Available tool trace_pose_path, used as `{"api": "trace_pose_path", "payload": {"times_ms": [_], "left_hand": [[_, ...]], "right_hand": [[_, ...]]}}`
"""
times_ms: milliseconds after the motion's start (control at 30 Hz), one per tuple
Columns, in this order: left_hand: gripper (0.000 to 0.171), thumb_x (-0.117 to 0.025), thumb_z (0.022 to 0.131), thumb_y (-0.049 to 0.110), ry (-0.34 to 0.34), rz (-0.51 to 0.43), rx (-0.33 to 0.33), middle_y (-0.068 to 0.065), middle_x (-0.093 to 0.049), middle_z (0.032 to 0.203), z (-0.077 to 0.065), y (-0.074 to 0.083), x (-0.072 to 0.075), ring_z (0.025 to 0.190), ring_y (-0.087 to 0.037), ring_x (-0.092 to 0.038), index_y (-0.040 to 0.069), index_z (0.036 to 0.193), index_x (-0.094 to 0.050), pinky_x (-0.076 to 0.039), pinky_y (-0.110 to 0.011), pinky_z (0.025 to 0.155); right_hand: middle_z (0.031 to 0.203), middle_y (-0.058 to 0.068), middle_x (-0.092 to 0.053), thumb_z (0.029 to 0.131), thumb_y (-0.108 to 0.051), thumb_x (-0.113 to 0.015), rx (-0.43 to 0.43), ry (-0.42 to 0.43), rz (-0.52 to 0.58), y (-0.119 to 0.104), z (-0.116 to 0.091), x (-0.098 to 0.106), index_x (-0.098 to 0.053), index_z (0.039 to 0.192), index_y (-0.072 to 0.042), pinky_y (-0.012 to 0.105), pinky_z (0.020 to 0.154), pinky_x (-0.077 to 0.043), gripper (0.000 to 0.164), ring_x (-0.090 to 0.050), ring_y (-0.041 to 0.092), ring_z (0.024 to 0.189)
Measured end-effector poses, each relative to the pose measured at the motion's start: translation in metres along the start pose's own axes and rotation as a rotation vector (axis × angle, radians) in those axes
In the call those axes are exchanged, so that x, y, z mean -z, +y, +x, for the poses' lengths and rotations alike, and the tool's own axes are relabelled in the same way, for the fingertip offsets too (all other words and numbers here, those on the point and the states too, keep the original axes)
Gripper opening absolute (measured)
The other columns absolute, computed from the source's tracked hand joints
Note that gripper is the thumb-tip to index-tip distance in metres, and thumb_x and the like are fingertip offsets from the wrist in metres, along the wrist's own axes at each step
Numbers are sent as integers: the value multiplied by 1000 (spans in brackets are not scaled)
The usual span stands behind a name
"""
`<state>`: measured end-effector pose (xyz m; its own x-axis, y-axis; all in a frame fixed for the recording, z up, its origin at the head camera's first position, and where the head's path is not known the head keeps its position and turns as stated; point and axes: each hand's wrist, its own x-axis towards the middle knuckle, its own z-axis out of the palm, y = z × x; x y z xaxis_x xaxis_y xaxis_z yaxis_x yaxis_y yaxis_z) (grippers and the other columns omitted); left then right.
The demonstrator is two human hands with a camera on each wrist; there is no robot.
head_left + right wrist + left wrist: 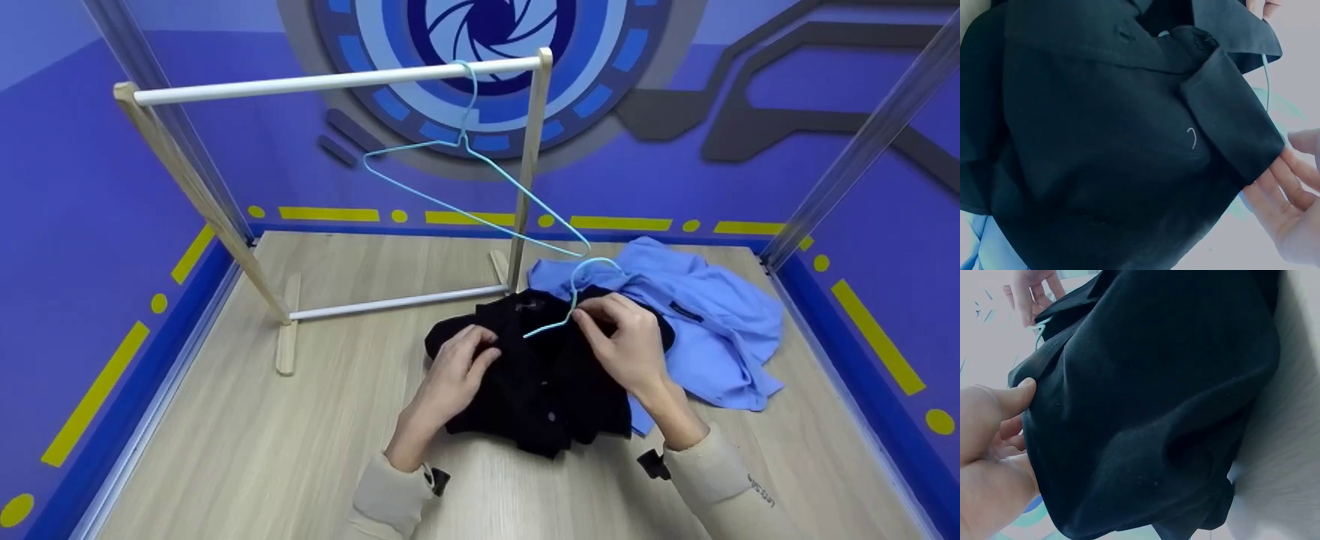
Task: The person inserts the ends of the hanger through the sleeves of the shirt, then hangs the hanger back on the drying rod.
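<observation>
A black shirt (517, 390) with a collar and buttons lies bunched on the table. A light-blue wire hanger (574, 289) shows its hook and part of one shoulder above the shirt's neck; its lower part is hidden in the cloth. My left hand (457, 373) pinches the shirt's left side, thumb (1024, 391) on the outside and fingers behind the cloth. My right hand (624, 341) holds the shirt's collar (1235, 118) at its edge, fingers (1278, 188) beneath it, fingertips close beside the hanger's neck in the head view.
A blue shirt (720, 330) lies crumpled behind and right of the black one. At the back left stands a rack with a white top bar (337, 81) and wooden posts (195, 191). A second light-blue hanger (480, 157) hangs from the bar. Blue walls enclose the wooden table (322, 442).
</observation>
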<state>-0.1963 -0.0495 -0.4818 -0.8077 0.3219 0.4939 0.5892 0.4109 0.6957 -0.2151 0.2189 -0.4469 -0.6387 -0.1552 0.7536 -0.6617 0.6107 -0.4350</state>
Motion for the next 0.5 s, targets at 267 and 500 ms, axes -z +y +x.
{"api": "trace_pose_path", "payload": {"times_ms": [267,500], "left_hand": [[9,-67,99,6,19,14,10,-8,-67,103,-3,-3,3,103,-24,-65,0,107,-66,-52,-41,91],[9,-66,101,7,21,17,1,-7,-66,104,-6,-3,8,101,-23,-64,1,108,-65,-52,-39,89]], "right_hand": [[93,2,-72,89,8,-66,-36,-50,-6,7,-4,6,-76,96,-4,24,70,-50,17,-66,14,79],[99,4,-71,87,12,-66,-59,-87,-36,12,-8,9,-74,101,-4,29,77,-51,23,-67,18,88]]}}
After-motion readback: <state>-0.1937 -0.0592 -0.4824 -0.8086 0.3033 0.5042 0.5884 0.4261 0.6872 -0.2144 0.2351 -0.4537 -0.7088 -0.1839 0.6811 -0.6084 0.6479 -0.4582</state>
